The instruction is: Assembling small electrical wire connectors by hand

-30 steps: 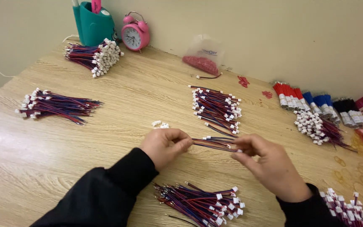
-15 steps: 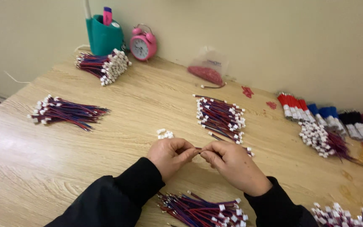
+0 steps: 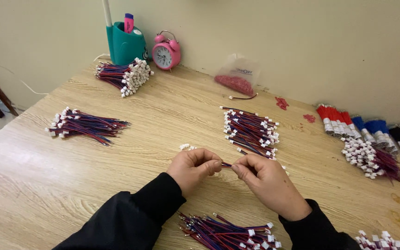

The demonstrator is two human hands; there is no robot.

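My left hand (image 3: 194, 167) and my right hand (image 3: 265, 178) meet over the middle of the wooden table (image 3: 33, 185). Together they pinch a short red-and-blue wire lead (image 3: 226, 164); only a small piece shows between the fingertips. Just beyond my right hand lies a pile of wire leads with white connectors (image 3: 251, 131). A few loose white connectors (image 3: 187, 147) lie just beyond my left hand. Another pile of leads (image 3: 230, 232) sits close to me between my forearms.
More wire bundles lie at the left (image 3: 82, 125), back left (image 3: 126, 76) and right (image 3: 371, 159). A teal pen holder (image 3: 126, 44), a pink alarm clock (image 3: 165, 53) and a clear bag of red parts (image 3: 237, 78) stand by the wall. Red, blue and black wire bundles (image 3: 362, 127) line the right.
My hands have come together: the lead that was held stretched out between them a second ago is now almost hidden inside my fingertips. The view has tilted slightly.
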